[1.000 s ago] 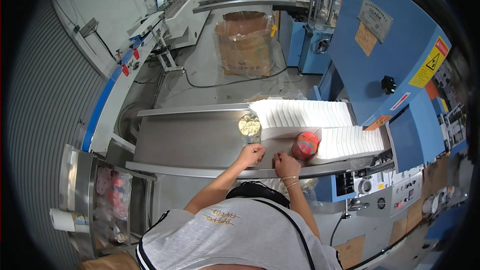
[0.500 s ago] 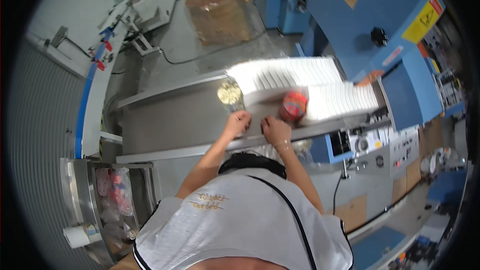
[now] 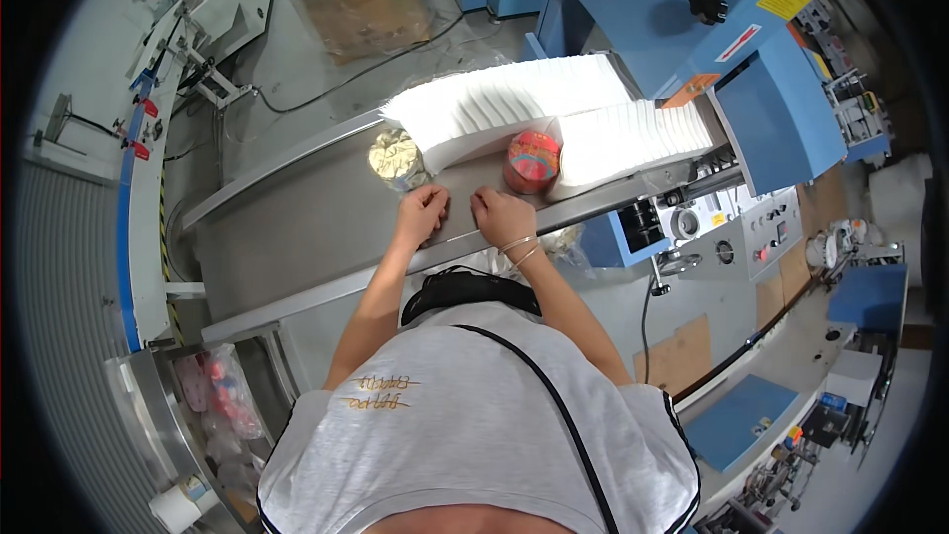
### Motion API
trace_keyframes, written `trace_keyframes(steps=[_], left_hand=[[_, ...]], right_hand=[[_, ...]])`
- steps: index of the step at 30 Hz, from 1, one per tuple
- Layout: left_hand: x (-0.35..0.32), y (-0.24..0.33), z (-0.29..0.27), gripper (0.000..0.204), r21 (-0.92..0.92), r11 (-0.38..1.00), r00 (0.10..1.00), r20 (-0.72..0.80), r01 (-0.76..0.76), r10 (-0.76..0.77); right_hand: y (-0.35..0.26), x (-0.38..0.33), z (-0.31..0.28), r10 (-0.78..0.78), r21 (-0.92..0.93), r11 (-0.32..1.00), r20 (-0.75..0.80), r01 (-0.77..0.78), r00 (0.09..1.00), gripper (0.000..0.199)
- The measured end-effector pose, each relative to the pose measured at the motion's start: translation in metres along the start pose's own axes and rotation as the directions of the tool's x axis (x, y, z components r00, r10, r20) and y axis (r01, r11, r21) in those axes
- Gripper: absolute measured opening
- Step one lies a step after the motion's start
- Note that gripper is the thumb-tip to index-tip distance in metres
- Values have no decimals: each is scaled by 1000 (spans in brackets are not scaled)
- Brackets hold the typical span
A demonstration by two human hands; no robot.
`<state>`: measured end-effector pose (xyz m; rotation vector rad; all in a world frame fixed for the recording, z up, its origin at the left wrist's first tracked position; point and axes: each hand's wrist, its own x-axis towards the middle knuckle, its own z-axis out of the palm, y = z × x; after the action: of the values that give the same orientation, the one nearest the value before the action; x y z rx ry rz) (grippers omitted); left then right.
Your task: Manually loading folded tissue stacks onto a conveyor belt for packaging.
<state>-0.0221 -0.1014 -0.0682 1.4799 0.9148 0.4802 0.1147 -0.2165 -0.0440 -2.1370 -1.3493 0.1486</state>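
Both hands rest on the steel table [image 3: 297, 237] just short of the white sheets [image 3: 514, 104]; the left hand [image 3: 422, 215] and right hand [image 3: 501, 217] look curled, but whether either pinches anything I cannot tell; no sheet looks lifted yet; a red tub [image 3: 532, 161] and a foil-topped tub [image 3: 395, 158] stand by the stacks; the fingertips are too small to read.

Two white paper stacks [image 3: 514, 104], one red tub [image 3: 532, 162], one foil-topped tub [image 3: 395, 158]

White paper stacks [image 3: 514, 104], red round tin [image 3: 532, 161], blue machine [image 3: 692, 30], grey table [image 3: 297, 227].
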Motion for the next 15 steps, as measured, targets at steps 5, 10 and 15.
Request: trace_keyframes(steps=[5, 10, 15], left_hand=[[-24, 36, 7, 14, 342, 862, 895, -113, -374, 432], [-29, 63, -11, 10, 520, 663, 671, -212, -538, 711], [9, 73, -59, 16, 680, 629, 582, -355, -376, 732]], right_hand=[[0, 1, -3, 19, -79, 997, 17, -17, 1000, 18], [5, 2, 2, 4, -74, 997, -5, -5, 1000, 18], [3, 3, 0, 2, -58, 998, 15, -1, 1000, 18]])
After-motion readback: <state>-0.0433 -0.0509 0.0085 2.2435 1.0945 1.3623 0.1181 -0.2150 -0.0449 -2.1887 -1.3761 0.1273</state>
